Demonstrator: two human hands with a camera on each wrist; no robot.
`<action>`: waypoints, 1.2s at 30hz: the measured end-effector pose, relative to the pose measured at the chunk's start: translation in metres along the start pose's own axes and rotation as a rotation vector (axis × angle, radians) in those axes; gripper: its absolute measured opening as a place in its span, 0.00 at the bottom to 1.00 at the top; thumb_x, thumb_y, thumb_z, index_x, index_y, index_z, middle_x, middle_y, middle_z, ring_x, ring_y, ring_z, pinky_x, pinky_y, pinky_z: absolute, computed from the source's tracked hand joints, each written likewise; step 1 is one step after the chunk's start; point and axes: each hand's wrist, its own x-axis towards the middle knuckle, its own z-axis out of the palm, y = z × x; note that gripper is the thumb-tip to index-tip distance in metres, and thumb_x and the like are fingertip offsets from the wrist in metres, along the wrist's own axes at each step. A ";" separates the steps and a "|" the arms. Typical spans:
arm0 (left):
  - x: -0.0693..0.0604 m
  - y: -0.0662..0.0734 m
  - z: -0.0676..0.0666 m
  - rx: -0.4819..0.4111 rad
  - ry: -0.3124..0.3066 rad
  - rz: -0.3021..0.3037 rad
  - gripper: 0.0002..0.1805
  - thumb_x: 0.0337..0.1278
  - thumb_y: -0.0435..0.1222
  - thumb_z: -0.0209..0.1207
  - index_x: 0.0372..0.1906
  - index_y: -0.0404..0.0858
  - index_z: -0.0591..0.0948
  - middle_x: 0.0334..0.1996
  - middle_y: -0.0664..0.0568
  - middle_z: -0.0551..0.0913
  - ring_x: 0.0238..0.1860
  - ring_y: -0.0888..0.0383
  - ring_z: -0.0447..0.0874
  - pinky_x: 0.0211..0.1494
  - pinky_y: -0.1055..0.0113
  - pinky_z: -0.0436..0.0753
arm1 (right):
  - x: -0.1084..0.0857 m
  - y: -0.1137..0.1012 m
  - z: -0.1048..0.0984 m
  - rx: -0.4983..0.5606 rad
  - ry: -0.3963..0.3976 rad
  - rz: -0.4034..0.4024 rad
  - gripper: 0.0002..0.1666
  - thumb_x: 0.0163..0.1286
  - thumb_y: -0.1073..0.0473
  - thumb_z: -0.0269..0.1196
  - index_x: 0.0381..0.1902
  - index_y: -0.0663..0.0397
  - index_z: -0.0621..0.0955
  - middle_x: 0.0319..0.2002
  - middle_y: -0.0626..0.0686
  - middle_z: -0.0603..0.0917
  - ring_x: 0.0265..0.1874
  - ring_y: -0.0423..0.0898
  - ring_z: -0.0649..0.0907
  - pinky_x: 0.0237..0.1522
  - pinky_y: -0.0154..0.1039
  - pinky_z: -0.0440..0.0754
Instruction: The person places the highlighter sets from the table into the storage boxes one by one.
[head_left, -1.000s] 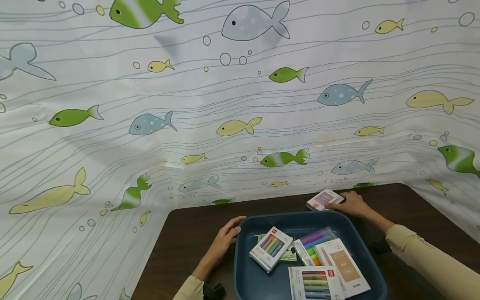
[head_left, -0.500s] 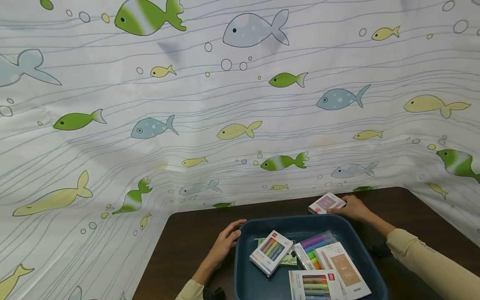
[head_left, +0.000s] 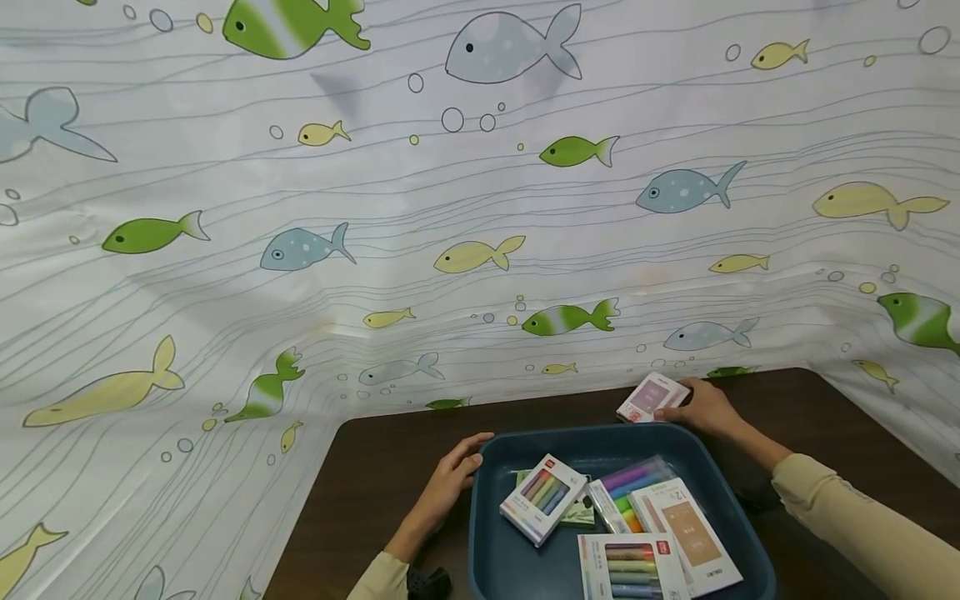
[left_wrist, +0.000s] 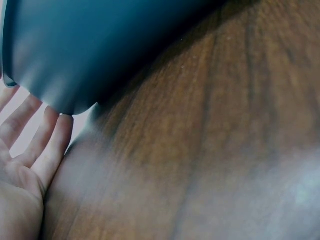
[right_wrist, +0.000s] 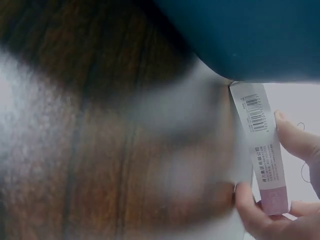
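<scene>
In the head view my right hand (head_left: 708,407) holds a small white box with a pink panel (head_left: 652,397), just behind the far right corner of a dark blue tray (head_left: 731,508). The right wrist view shows the barcode side of this box (right_wrist: 261,150), pinched between thumb and fingers, one end close to the tray wall. At the tray's far left corner rests my left hand (head_left: 442,483). Its fingers (left_wrist: 42,135) lie fairly straight against the tray's outer side in the left wrist view.
Inside the tray lie two white boxes of coloured sticks (head_left: 543,500) (head_left: 633,567), a green pack (head_left: 579,510), a clear pack of bright markers (head_left: 628,492) and a white box with a brown panel (head_left: 688,533). A fish-patterned sheet (head_left: 480,200) rises behind the dark wooden table (head_left: 360,492).
The box in my right hand has shifted and turned very slightly. My left hand and the tray stay in place.
</scene>
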 end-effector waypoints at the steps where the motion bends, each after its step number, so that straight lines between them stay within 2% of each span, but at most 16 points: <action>1: 0.000 0.000 0.000 0.005 -0.001 0.001 0.26 0.83 0.45 0.45 0.77 0.44 0.66 0.74 0.46 0.64 0.68 0.45 0.70 0.62 0.48 0.77 | 0.000 0.000 0.000 0.008 0.006 -0.005 0.56 0.56 0.42 0.78 0.63 0.82 0.69 0.45 0.68 0.81 0.38 0.57 0.80 0.41 0.55 0.79; 7: 0.000 -0.001 0.000 0.005 -0.006 0.006 0.27 0.83 0.45 0.45 0.78 0.41 0.65 0.74 0.46 0.65 0.67 0.45 0.71 0.62 0.47 0.77 | -0.005 0.000 -0.004 0.101 0.015 0.024 0.56 0.58 0.45 0.78 0.67 0.80 0.66 0.49 0.72 0.79 0.39 0.56 0.81 0.38 0.47 0.80; 12: 0.000 -0.001 0.000 0.004 -0.006 0.002 0.27 0.83 0.45 0.45 0.78 0.41 0.65 0.73 0.46 0.65 0.67 0.45 0.71 0.62 0.48 0.77 | -0.006 0.005 -0.003 0.270 -0.006 0.057 0.54 0.61 0.53 0.78 0.70 0.80 0.63 0.52 0.74 0.76 0.38 0.52 0.86 0.35 0.40 0.85; 19: 0.000 -0.002 0.000 0.006 -0.003 0.010 0.26 0.83 0.44 0.45 0.77 0.41 0.65 0.73 0.46 0.67 0.67 0.45 0.71 0.62 0.46 0.76 | -0.009 0.008 -0.003 0.493 -0.031 0.064 0.51 0.63 0.61 0.75 0.72 0.80 0.60 0.55 0.77 0.72 0.38 0.55 0.88 0.38 0.42 0.87; 22: 0.001 -0.002 0.000 0.002 -0.006 0.016 0.26 0.83 0.44 0.45 0.77 0.43 0.66 0.72 0.46 0.67 0.67 0.45 0.72 0.62 0.47 0.76 | -0.011 0.008 -0.004 0.514 -0.029 0.064 0.50 0.64 0.61 0.75 0.72 0.78 0.60 0.55 0.77 0.72 0.40 0.55 0.88 0.39 0.43 0.87; 28: 0.002 -0.003 0.001 0.001 -0.012 0.021 0.25 0.83 0.43 0.45 0.77 0.45 0.67 0.72 0.46 0.67 0.67 0.45 0.72 0.62 0.48 0.76 | -0.016 0.005 -0.009 0.407 -0.002 0.056 0.52 0.63 0.54 0.76 0.72 0.75 0.62 0.53 0.73 0.74 0.38 0.54 0.87 0.37 0.43 0.87; 31: 0.001 -0.003 0.000 -0.001 -0.012 0.021 0.24 0.83 0.42 0.45 0.77 0.45 0.67 0.73 0.46 0.67 0.67 0.45 0.72 0.62 0.49 0.76 | -0.016 0.000 -0.012 0.399 0.010 0.043 0.52 0.63 0.52 0.76 0.72 0.74 0.63 0.51 0.72 0.77 0.37 0.53 0.87 0.36 0.42 0.86; 36: 0.001 -0.002 -0.001 -0.005 -0.015 0.017 0.24 0.83 0.43 0.45 0.76 0.46 0.68 0.73 0.46 0.67 0.67 0.45 0.71 0.63 0.49 0.76 | -0.017 -0.006 -0.019 0.505 0.011 0.033 0.51 0.63 0.57 0.76 0.72 0.77 0.61 0.51 0.73 0.77 0.38 0.55 0.88 0.38 0.42 0.87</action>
